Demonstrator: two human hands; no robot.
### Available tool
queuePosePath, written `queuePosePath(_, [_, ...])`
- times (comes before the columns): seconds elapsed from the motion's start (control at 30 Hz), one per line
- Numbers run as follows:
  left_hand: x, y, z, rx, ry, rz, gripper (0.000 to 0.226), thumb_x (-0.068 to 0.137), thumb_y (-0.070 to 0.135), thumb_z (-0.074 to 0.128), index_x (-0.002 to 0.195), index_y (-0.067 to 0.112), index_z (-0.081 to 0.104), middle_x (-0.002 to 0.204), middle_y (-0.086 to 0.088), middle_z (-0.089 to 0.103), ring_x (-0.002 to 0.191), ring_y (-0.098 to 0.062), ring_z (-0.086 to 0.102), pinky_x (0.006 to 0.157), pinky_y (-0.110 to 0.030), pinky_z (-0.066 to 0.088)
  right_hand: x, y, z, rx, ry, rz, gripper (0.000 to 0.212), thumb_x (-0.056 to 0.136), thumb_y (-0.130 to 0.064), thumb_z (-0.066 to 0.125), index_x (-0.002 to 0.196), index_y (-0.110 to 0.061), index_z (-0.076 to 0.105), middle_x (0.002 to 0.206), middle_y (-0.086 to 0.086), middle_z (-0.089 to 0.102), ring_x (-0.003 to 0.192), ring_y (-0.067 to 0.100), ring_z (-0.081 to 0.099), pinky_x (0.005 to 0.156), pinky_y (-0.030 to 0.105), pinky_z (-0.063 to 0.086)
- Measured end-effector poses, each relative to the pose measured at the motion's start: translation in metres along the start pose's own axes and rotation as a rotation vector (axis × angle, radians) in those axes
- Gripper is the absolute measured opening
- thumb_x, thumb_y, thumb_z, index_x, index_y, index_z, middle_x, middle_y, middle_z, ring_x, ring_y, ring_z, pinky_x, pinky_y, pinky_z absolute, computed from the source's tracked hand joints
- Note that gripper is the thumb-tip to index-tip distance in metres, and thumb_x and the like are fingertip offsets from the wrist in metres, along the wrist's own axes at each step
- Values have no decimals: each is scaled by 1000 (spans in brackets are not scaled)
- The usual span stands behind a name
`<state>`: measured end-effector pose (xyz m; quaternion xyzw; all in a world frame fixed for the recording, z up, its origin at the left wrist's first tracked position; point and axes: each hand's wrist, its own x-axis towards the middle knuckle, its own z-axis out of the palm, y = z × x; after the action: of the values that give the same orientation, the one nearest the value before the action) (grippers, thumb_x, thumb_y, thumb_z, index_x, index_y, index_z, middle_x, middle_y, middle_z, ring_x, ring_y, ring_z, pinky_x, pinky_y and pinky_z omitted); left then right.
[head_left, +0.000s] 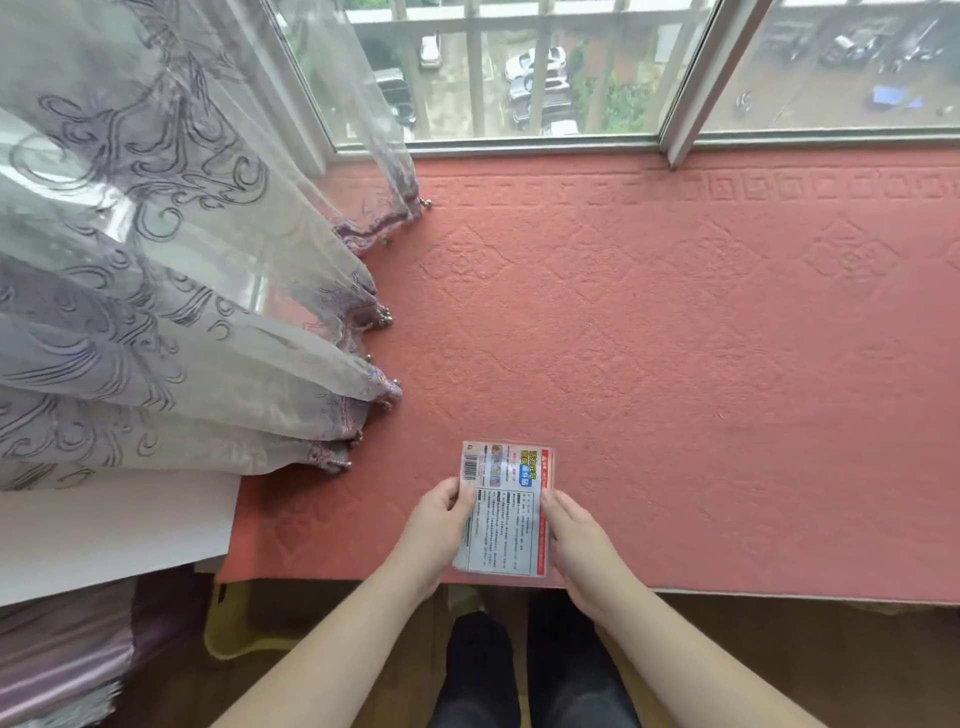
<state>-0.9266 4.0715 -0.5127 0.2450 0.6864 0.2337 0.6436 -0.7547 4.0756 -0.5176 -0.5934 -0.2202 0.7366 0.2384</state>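
A small flat plastic packet (506, 506) with a barcode, coloured labels and printed text is held over the near edge of a pink embossed mat (649, 364). My left hand (439, 525) grips the packet's left edge, thumb on top. My right hand (576, 540) grips its right edge the same way. The packet's lower corners are partly covered by my fingers.
A sheer embroidered curtain (171, 270) with small beads hangs over the left side of the mat. A window (519, 73) with bars runs along the far edge. A white panel (109, 535) lies at the left. My legs and a wooden floor (805, 649) show below.
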Motion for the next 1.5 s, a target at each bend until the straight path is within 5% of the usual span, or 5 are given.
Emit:
queuePosePath(0.6, [72,-71,10,238,344,-79,15,102,28,49,108,20,61,93,5,73,74,-7,74,63,-36,65,77,66,-2,-281,418,6,13,96,-29,59,89,-28,69,84,-10,76,70,-2,72,51,15,53])
queuePosePath(0.73, [84,-71,11,409,415,-7,12,101,22,52,100,19,63,106,-2,67,86,-13,64,65,-24,51,92,67,-2,-388,495,-7,16,95,-21,58,87,-22,73,86,-7,75,86,14,69,77,33,53])
queuePosePath(1.03, [99,-69,11,421,426,35,12,97,20,60,109,21,62,85,10,64,74,-5,63,56,-20,45,105,69,-1,-589,651,66,14,95,-29,58,88,-29,70,78,-12,67,75,11,58,51,17,32])
queuePosePath(1.23, [100,-73,7,488,450,89,5,92,18,66,97,18,64,100,-1,63,87,-16,61,73,-24,41,107,74,-4,-691,664,1,11,93,-33,60,95,-28,69,97,-6,71,96,17,62,77,34,50])
queuePosePath(1.5, [99,-80,9,456,423,47,37,97,19,58,133,10,56,128,-7,56,108,-19,60,85,-25,42,109,79,-2,-659,541,-76,30,99,-21,48,124,-20,64,120,1,64,98,10,53,80,25,39])
